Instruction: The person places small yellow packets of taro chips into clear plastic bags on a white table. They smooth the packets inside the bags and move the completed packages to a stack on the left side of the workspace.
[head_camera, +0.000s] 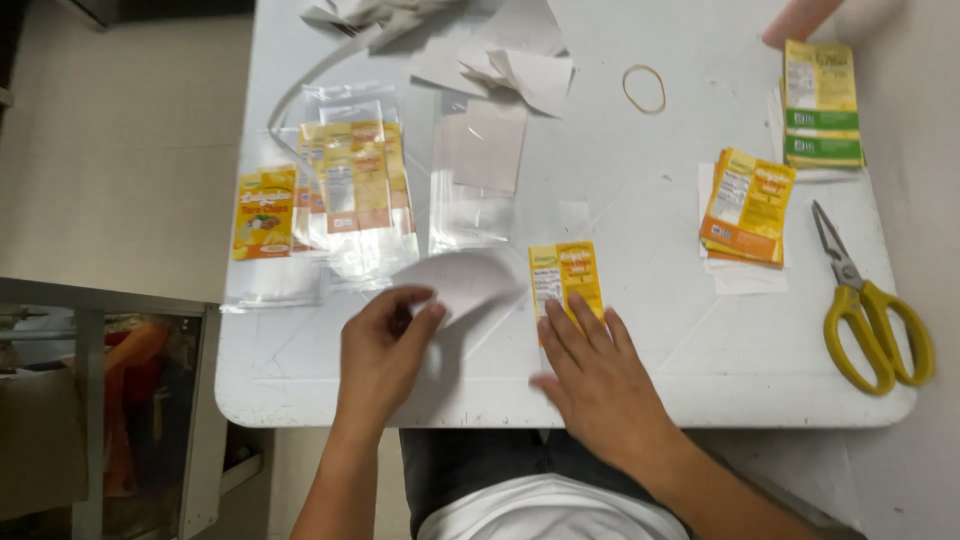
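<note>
hands at the near edge of a white counter (640, 200). left hand (380, 355): fingers pinched on a curled white paper sheet (462, 280), lifted slightly off the surface. right hand (600, 380): fingers spread flat, tips pressing the lower end of a yellow-orange label (565, 272) lying just beside the sheet. left of these: clear plastic sleeves (478, 175) and sleeved labels (355, 180). far side: crumpled paper scraps (510, 60), rubber band (644, 88). right: stack of yellow labels (748, 205), green-yellow stack (822, 100), yellow-handled scissors (870, 310) near the edge.
</note>
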